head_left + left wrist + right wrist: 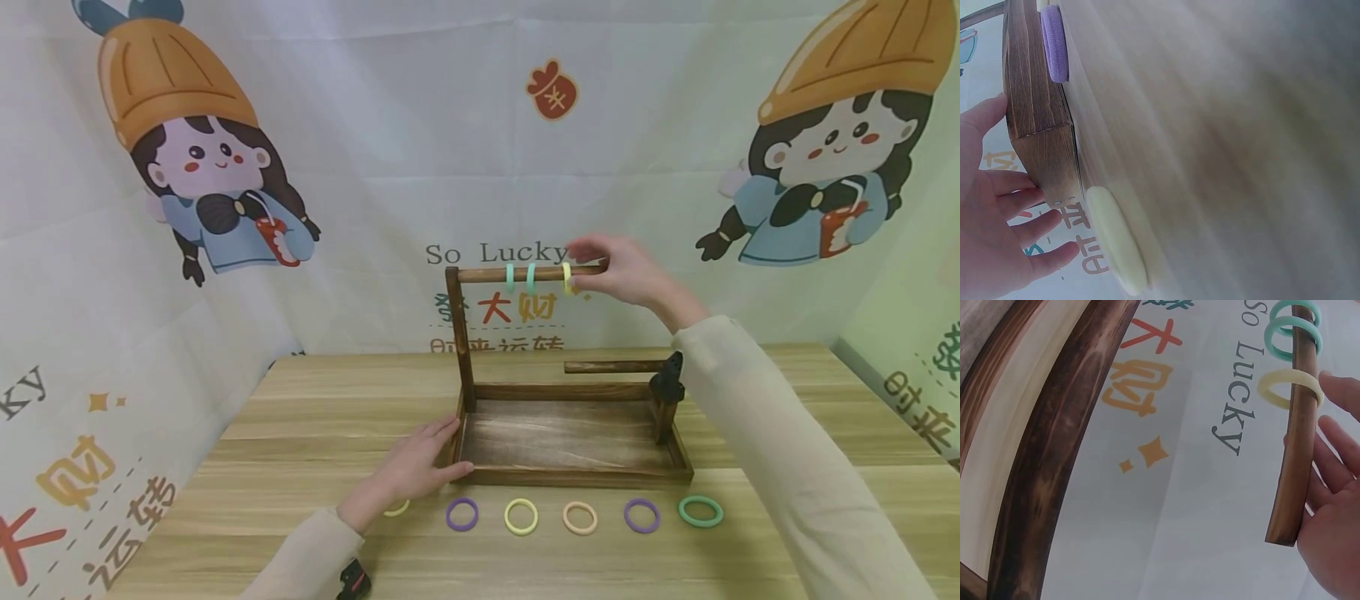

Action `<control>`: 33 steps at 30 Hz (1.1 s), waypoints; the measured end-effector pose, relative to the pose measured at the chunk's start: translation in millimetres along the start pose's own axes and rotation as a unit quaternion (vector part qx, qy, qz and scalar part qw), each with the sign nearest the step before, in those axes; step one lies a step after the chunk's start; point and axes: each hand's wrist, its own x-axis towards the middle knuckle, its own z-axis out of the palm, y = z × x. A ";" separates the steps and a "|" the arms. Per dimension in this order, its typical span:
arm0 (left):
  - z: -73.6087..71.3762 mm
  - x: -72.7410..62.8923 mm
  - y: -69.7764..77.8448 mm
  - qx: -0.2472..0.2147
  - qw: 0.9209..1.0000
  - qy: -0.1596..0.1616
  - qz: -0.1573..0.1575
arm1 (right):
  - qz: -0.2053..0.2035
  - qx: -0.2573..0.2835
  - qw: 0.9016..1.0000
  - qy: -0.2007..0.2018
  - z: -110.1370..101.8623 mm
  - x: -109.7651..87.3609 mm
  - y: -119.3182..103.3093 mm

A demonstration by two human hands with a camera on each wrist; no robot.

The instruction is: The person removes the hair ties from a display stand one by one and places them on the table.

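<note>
A dark wooden rack [462,333] has a tray-like base and an upper bar [1300,444] that ends free at the right. Two mint hair ties [531,277] and a pale yellow hair tie [1272,387] hang on that bar. My right hand [618,268] is at the bar's free end, fingers loosely extended along it, fingertips right at the yellow hair tie. My left hand [420,462] rests its spread fingers and thumb against the left front corner of the base. In the left wrist view, a purple hair tie [1055,44] and another yellow hair tie [1116,240] lie close by.
In front of the base lies a row of hair ties: purple [462,514], yellow [521,517], peach [580,517], purple [642,516] and green [701,511]. A lower, shorter bar [611,367] stands at the rack's right. A printed cloth [390,167] hangs behind the table [300,433].
</note>
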 end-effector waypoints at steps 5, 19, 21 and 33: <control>-0.2 0.0 0.1 -0.001 1.000 -0.002 -0.001 | 0.004 -0.030 0.999 -0.019 3.4 1.5 -2.2; 1.2 -1.3 -0.3 -0.008 1.000 0.003 -0.002 | 0.035 -0.084 0.995 -0.046 8.9 3.8 -6.9; 1.4 -1.1 -0.8 -0.009 1.000 0.003 -0.003 | 0.041 -0.085 0.994 -0.047 9.7 4.4 -7.3; 0.3 -1.0 0.4 -0.010 1.000 0.004 -0.005 | 0.039 -0.131 0.990 -0.036 12.3 3.5 -8.9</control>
